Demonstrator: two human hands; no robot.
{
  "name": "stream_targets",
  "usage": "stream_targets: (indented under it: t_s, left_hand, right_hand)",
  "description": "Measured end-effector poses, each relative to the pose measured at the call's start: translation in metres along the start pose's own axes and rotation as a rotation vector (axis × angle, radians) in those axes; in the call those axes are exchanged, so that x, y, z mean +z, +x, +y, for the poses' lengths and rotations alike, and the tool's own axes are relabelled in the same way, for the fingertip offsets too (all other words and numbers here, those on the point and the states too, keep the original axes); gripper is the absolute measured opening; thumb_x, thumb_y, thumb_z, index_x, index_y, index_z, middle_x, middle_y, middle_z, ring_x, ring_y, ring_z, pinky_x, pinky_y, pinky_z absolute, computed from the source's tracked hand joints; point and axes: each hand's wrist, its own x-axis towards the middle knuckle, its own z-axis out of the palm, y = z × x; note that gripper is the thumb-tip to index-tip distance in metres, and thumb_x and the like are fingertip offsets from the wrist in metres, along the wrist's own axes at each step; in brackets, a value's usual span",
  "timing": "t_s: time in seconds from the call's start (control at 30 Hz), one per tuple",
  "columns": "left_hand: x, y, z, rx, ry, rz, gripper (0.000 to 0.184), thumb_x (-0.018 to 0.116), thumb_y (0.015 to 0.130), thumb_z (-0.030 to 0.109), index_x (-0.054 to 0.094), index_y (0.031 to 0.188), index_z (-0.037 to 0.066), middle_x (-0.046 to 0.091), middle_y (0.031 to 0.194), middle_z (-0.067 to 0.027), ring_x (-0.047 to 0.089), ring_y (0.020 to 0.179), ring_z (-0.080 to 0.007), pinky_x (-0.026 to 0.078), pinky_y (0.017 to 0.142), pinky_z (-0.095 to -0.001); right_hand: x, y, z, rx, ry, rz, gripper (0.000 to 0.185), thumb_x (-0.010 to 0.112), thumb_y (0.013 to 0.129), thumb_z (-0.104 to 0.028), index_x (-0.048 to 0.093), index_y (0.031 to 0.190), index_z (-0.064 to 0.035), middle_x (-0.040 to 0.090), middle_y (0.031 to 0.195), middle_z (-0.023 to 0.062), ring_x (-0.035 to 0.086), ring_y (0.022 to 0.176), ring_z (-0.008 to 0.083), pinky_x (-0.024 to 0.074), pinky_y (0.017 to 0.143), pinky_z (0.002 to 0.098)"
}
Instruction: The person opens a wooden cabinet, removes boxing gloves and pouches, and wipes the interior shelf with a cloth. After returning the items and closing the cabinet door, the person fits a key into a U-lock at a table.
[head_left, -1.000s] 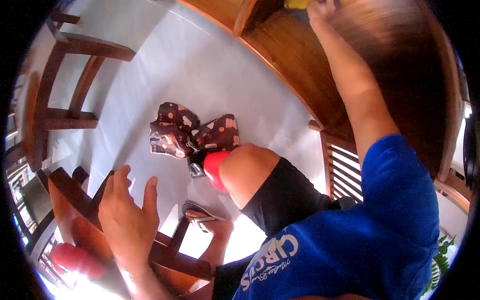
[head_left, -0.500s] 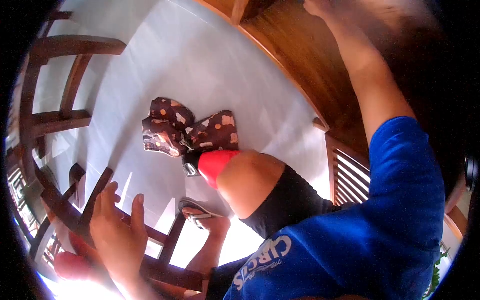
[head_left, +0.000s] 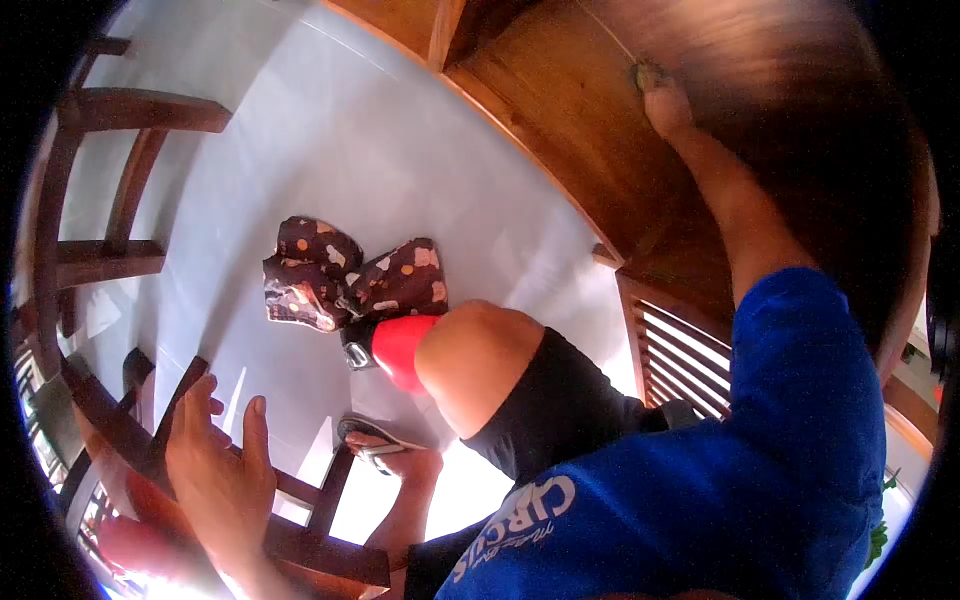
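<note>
right hand (head_left: 668,108) curled around a cloth (head_left: 648,76) on the table (head_left: 560,90); left hand (head_left: 225,490), well apart from it, open, seemingly empty, might bump the chair (head_left: 325,558) if the body twists

Harsh light whites out part of the floor (head_left: 400,160) and flares at the lower left. Soft shadows cross it; glare smears the darker wooden surface (head_left: 560,110). Fisheye distortion bends edges inside black corners.

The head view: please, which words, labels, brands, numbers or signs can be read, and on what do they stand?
"CIRCUS": light letters on the blue shirt.
Small script beside it, same shirt: too small and blurred to read.
Patterned brown fabric: no readable text.
</note>
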Motion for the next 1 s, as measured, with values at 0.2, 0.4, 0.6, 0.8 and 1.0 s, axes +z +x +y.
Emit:
stream_targets:
  t_s: [0.2, 0.4, 0.6, 0.8, 1.0]
  left_hand:
    - [-0.005, -0.002, 0.008, -0.042, 0.027, -0.02, 0.041, 0.076, 0.088, 0.011, 0.061, 0.123, -0.005, 0.066, 0.098, -0.0213, 0.066, 0.08, -0.0322, 0.051, 0.069, -0.0416]
    - [-0.009, 0.001, 0.004, -0.041, -0.002, -0.039, 0.041, 0.075, 0.09, 0.014, 0.062, 0.124, -0.004, 0.067, 0.097, -0.0197, 0.065, 0.076, -0.0296, 0.05, 0.067, -0.04]
    - [0.002, 0.0, -0.008, 0.029, 0.035, -0.013, 0.039, 0.074, 0.091, 0.015, 0.062, 0.124, -0.002, 0.066, 0.095, -0.019, 0.065, 0.077, -0.0279, 0.049, 0.067, -0.0382]
    - [0.003, -0.002, -0.013, 0.047, 0.02, -0.018, 0.038, 0.074, 0.092, 0.013, 0.062, 0.125, -0.001, 0.066, 0.096, -0.0172, 0.065, 0.079, -0.0248, 0.049, 0.064, -0.0362]
    - [0.017, -0.006, -0.021, -0.054, -0.126, -0.072, 0.036, 0.068, 0.096, 0.009, 0.06, 0.13, 0.0, 0.064, 0.106, -0.0158, 0.066, 0.085, -0.0218, 0.052, 0.06, -0.0311]
  right_hand:
    - [0.037, -0.085, 0.019, -0.072, 0.053, 0.041, 0.012, 0.059, 0.089, -0.009, 0.067, 0.089, 0.0004, 0.065, 0.082, 0.02, 0.064, 0.083, 0.0348, 0.0524, 0.078, 0.0485]
    - [0.052, -0.093, 0.037, -0.109, 0.081, -0.143, 0.012, 0.06, 0.084, -0.008, 0.064, 0.079, 0.0025, 0.061, 0.076, 0.0197, 0.061, 0.075, 0.0351, 0.0507, 0.071, 0.0479]
    - [0.048, -0.102, 0.019, -0.205, 0.197, -0.258, 0.016, 0.06, 0.079, -0.008, 0.06, 0.069, 0.0046, 0.057, 0.069, 0.0194, 0.057, 0.067, 0.0354, 0.049, 0.065, 0.0474]
    - [0.027, -0.079, 0.009, -0.494, 0.377, -0.351, 0.019, 0.06, 0.075, -0.007, 0.057, 0.063, 0.0075, 0.055, 0.065, 0.0204, 0.054, 0.062, 0.0361, 0.0475, 0.06, 0.0481]
    - [0.048, -0.022, 0.115, -0.252, 0.683, -0.148, 0.025, 0.06, 0.092, -0.018, 0.066, 0.074, -0.0011, 0.059, 0.072, 0.0148, 0.057, 0.063, 0.0282, 0.0473, 0.056, 0.0452]
